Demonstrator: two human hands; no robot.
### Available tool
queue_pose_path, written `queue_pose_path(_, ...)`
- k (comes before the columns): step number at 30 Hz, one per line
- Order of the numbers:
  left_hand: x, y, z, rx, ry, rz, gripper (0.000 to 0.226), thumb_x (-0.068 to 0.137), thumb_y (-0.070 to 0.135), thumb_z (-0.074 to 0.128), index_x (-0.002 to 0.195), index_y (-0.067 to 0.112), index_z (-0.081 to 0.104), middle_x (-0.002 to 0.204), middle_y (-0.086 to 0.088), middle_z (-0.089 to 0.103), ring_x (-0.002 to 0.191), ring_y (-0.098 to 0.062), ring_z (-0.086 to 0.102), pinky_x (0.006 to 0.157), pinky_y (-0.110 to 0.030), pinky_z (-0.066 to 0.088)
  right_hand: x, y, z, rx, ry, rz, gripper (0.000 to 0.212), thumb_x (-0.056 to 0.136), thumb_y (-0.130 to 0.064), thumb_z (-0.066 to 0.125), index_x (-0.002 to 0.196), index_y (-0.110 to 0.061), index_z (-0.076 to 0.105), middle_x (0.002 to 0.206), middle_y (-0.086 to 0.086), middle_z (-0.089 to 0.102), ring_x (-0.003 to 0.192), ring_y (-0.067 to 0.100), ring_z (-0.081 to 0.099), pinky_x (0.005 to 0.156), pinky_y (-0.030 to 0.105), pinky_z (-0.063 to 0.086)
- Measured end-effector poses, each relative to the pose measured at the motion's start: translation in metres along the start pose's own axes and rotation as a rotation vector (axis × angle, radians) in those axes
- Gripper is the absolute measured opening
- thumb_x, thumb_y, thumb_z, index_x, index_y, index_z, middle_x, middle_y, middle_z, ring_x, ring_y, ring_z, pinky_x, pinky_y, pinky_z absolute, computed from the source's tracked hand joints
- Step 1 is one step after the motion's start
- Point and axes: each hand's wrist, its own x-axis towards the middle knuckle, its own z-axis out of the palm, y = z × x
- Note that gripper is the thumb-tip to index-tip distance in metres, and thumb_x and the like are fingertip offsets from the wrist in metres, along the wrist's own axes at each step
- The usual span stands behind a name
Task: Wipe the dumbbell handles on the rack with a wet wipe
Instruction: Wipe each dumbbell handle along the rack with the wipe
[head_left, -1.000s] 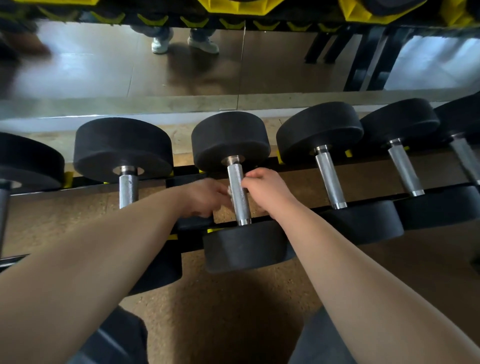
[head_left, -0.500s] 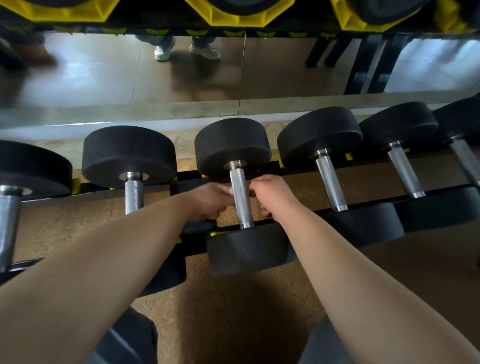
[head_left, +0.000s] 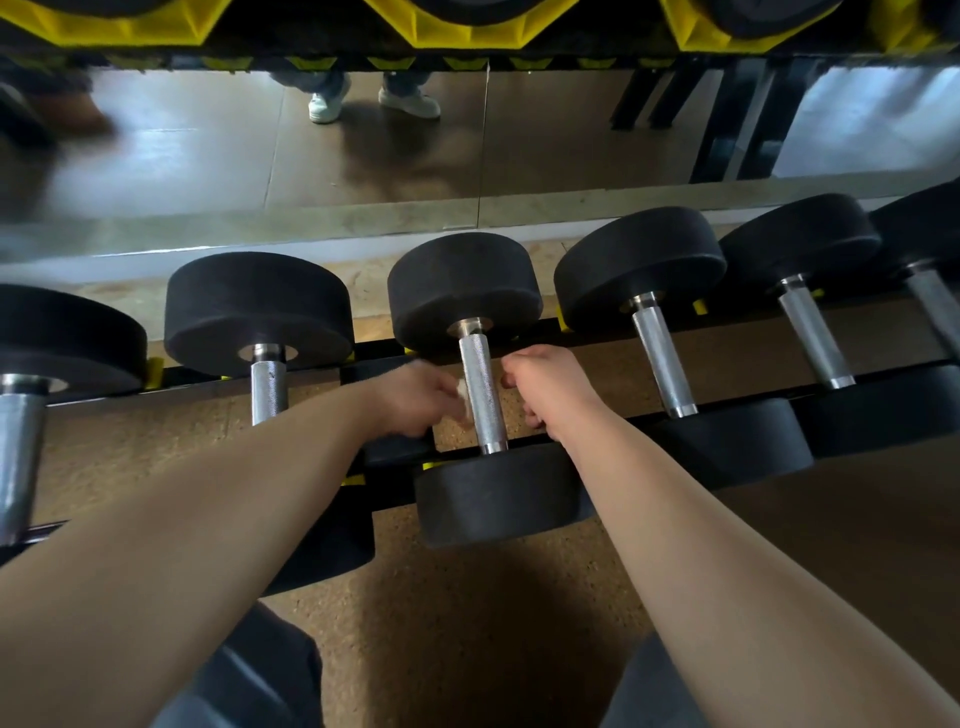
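Up past the fingers, a big mirror (head_left: 363, 156) along the wall, white shoes (head_left: 374, 101) reflected in it, plus yellow cradles (head_left: 467, 31) of an upper shelf across the very top. Down below the fingers, tan speckled floor (head_left: 467, 623). Next, the black rack (head_left: 392, 491), running side to side right under both sets of fingers and loaded with a row of black round-headed weights, handles all pointing away. Middle dumbbell (head_left: 465, 291) sat squarely between the two sets of fingers, one head just beyond them, the other just short of them, toward the body. One neighbour (head_left: 260, 306) off to the left of the left fingers, another to the right of the right ones, neither touched. Bare forearms (head_left: 208, 519) reaching in from both bottom corners. Then the left hand (head_left: 415, 400), curled up, fingers (head_left: 448, 388) pinching a scrap of white wipe (head_left: 464, 402) and holding it right up against the left side of the knurled steel handle (head_left: 482, 395), roughly halfway along. On the other side, the right hand (head_left: 550, 384), just beside the handle, fingers folded down and under. Can't tell if gripping anything there, fingertips being hidden. Only a small bit of wipe showing, tucked between left fingertips and handle.
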Motion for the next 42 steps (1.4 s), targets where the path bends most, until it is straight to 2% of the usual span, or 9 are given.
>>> queue_pose_path(4, -0.020, 0.012, 0.003, 0.249, -0.119, 0.020, 0.022, 0.092, 0.012, 0.065, 0.073, 0.020, 0.071, 0.057, 0.014, 0.059, 0.061, -0.006, 0.054, 0.057, -0.019, 0.042, -0.003, 0.001, -0.001, 0.011, -0.021, -0.024, 0.022, 0.102, -0.026, 0.056, 0.122, -0.023, 0.066, 0.102, 0.007, 0.069, 0.067, 0.017, 0.054, 0.054, 0.028, 0.044)
queue_pose_path(8, -0.011, 0.015, 0.004, -0.122, 0.350, 0.010, 0.013, 0.088, 0.020, 0.074, 0.100, 0.023, 0.072, 0.085, 0.006, 0.065, 0.078, -0.009, 0.059, 0.064, -0.026, 0.046, -0.006, -0.002, -0.004, 0.065, -0.021, 0.028, 0.016, 0.101, -0.023, 0.058, 0.114, -0.020, 0.068, 0.100, 0.007, 0.069, 0.061, 0.015, 0.050, 0.051, 0.027, 0.041)
queue_pose_path(10, -0.005, 0.017, 0.008, -0.371, 0.483, -0.062, 0.012, 0.090, 0.023, 0.073, 0.102, 0.020, 0.072, 0.080, 0.002, 0.061, 0.066, -0.011, 0.054, 0.054, -0.025, 0.042, -0.008, -0.004, -0.004, 0.073, -0.019, 0.025, 0.013, 0.101, -0.021, 0.058, 0.108, -0.021, 0.069, 0.093, 0.007, 0.066, 0.058, 0.014, 0.047, 0.049, 0.026, 0.040)
queue_pose_path(13, -0.005, 0.019, 0.022, -0.445, 0.427, -0.136, 0.015, 0.095, 0.020, 0.065, 0.103, 0.011, 0.074, 0.065, -0.001, 0.052, 0.049, -0.013, 0.041, 0.045, -0.023, 0.035, -0.009, -0.003, -0.003, 0.056, -0.028, -0.020, 0.013, 0.099, -0.018, 0.057, 0.095, -0.021, 0.069, 0.087, 0.008, 0.063, 0.056, 0.015, 0.046, 0.048, 0.027, 0.038)
queue_pose_path(19, -0.027, 0.016, 0.035, -0.255, 0.308, -0.115, 0.012, 0.090, 0.016, 0.068, 0.078, 0.015, 0.068, 0.066, -0.001, 0.058, 0.056, -0.013, 0.047, 0.049, -0.021, 0.038, -0.011, -0.003, -0.003, -0.006, 0.020, -0.180, 0.016, 0.096, -0.024, 0.060, 0.089, -0.033, 0.072, 0.082, -0.007, 0.067, 0.067, 0.010, 0.056, 0.061, 0.029, 0.042)
queue_pose_path(26, -0.026, 0.021, 0.006, -1.041, 0.251, -0.076, 0.011, 0.094, 0.013, 0.071, 0.101, 0.018, 0.064, 0.063, 0.006, 0.052, 0.040, -0.001, 0.034, 0.032, -0.015, 0.024, -0.025, -0.005, -0.008, -0.200, -0.185, -0.431, 0.024, 0.094, -0.032, 0.070, 0.118, -0.037, 0.070, 0.105, -0.014, 0.070, 0.097, 0.002, 0.066, 0.082, 0.023, 0.054)
queue_pose_path(33, -0.022, 0.022, 0.012, -0.824, 0.345, -0.210, 0.017, 0.099, 0.032, 0.066, 0.096, 0.016, 0.068, 0.079, -0.001, 0.057, 0.047, -0.008, 0.032, 0.035, -0.020, 0.023, -0.006, -0.011, -0.005, -0.420, 0.098, -0.636, 0.012, 0.097, -0.023, 0.067, 0.106, -0.026, 0.074, 0.098, -0.017, 0.069, 0.085, -0.008, 0.061, 0.069, 0.002, 0.044)
queue_pose_path(39, -0.025, 0.019, 0.020, -0.439, 0.156, -0.290, 0.020, 0.100, 0.026, 0.055, 0.107, 0.020, 0.073, 0.084, -0.008, 0.058, 0.052, -0.012, 0.028, 0.041, -0.019, 0.020, -0.019, -0.014, -0.020, -0.874, -0.373, -0.651, 0.008, 0.088, -0.020, 0.071, 0.085, -0.027, 0.071, 0.074, -0.018, 0.058, 0.068, -0.005, 0.054, 0.064, 0.016, 0.040)
queue_pose_path(42, -0.023, 0.016, 0.022, -0.417, 0.134, -0.275, 0.022, 0.101, 0.025, 0.055, 0.108, 0.015, 0.073, 0.078, -0.007, 0.058, 0.048, -0.011, 0.028, 0.039, -0.018, 0.019, -0.008, -0.010, -0.020, -0.697, -0.247, -0.604, 0.007, 0.087, -0.019, 0.071, 0.089, -0.026, 0.072, 0.080, -0.016, 0.065, 0.073, -0.002, 0.059, 0.067, 0.017, 0.043)
